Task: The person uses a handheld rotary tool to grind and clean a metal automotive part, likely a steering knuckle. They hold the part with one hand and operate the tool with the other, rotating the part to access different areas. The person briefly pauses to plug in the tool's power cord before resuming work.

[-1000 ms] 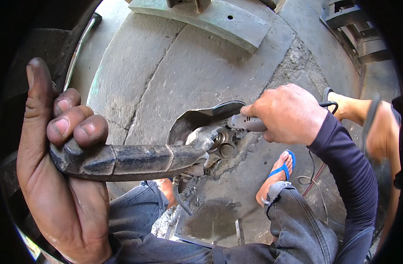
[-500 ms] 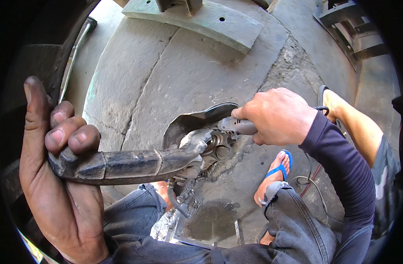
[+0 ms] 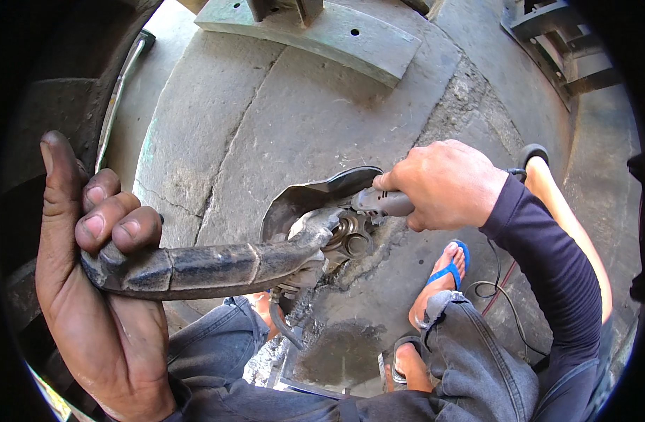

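On the left, my left hand is palm up, its fingers curled round the black, curved arm of a steering knuckle. Its thumb or outer finger sticks straight up. The knuckle's far end has a round metal hub and a dark, bent dust shield behind it. My right hand grips a grey corded power tool from above. The tool's front end lies against or just over the knuckle near the shield; its tip is hidden, so contact cannot be told.
A curved metal plate with holes lies ahead on the cracked concrete floor. Cables run along the floor at right. Another person's bare leg stands beside my right arm. Dark metal framework is at the far right.
My left hand and the knuckle arm sit slightly lower in view. The other person's leg at right has shifted, and a foot in a dark sandal shows between my legs. Both grips stay the same.
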`<act>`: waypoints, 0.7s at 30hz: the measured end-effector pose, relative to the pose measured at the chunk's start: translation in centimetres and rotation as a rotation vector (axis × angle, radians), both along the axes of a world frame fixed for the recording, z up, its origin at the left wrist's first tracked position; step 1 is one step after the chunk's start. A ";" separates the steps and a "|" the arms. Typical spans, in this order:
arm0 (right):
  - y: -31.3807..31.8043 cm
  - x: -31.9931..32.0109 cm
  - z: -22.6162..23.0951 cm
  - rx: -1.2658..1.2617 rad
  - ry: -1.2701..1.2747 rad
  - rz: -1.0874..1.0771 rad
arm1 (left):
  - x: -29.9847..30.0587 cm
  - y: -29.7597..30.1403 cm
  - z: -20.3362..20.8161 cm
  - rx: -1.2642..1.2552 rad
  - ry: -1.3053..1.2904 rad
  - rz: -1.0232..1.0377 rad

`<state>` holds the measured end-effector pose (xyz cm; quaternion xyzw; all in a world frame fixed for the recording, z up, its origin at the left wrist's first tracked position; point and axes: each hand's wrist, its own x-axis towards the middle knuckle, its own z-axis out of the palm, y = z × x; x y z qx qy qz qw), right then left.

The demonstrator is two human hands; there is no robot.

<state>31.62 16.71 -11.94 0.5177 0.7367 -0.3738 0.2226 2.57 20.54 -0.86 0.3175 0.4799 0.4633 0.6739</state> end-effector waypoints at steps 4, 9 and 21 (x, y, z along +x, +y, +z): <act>-0.2 0.2 0.3 0.049 0.060 -0.008 | 0.6 -0.1 0.2 -0.017 0.020 0.047; 0.2 0.5 0.8 -0.004 -0.048 0.037 | 1.3 -0.6 0.3 -0.030 0.051 0.122; -0.3 1.3 1.1 -0.082 0.028 -0.030 | 2.1 -2.0 -0.1 0.114 0.014 0.116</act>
